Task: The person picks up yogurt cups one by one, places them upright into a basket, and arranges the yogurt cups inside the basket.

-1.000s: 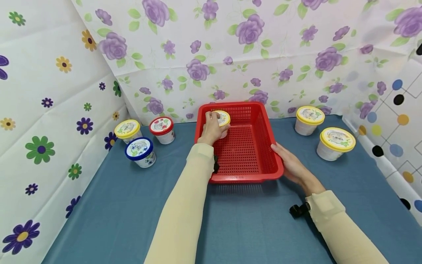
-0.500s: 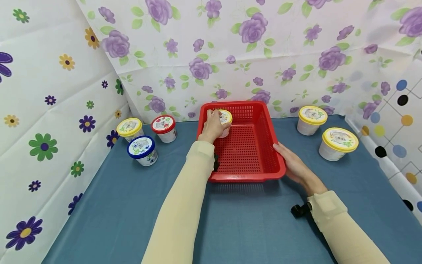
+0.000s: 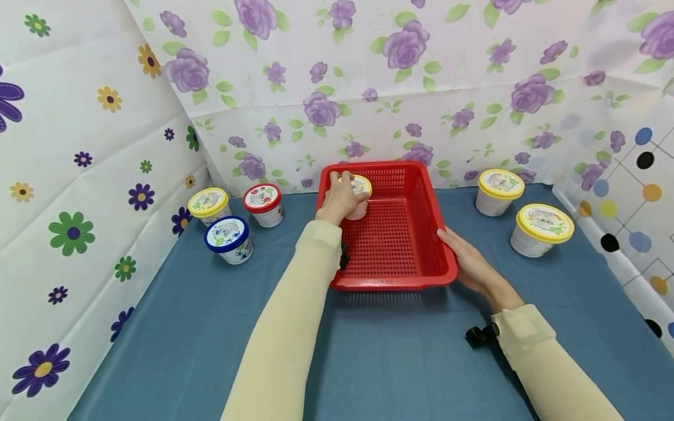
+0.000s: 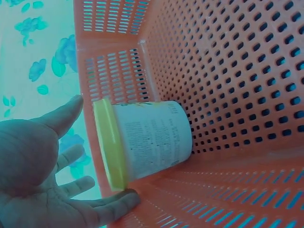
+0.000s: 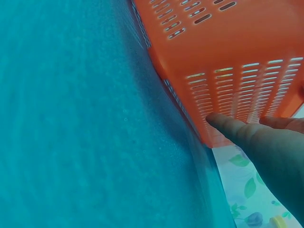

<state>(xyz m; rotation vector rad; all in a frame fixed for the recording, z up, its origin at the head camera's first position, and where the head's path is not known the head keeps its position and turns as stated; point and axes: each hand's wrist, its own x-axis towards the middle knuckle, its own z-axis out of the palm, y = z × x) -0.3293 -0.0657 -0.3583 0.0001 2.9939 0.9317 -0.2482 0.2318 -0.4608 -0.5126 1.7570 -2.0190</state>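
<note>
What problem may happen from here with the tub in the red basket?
The left hand is right beside the yellow lid of the tub; drawing back carelessly might catch the lid and tip the tub over.
The right hand touches the side of the red basket; a sudden push might slide the basket and topple the tub standing inside.

Lighting and picture quality

Head: bright, even; I log a soft shadow below the red basket (image 3: 389,284). Left wrist: dimmer, teal cast, left hand (image 4: 38,194) in shade, basket reading orange. Right wrist: same cast; to me the tablecloth (image 5: 85,118) looks blurred.
</note>
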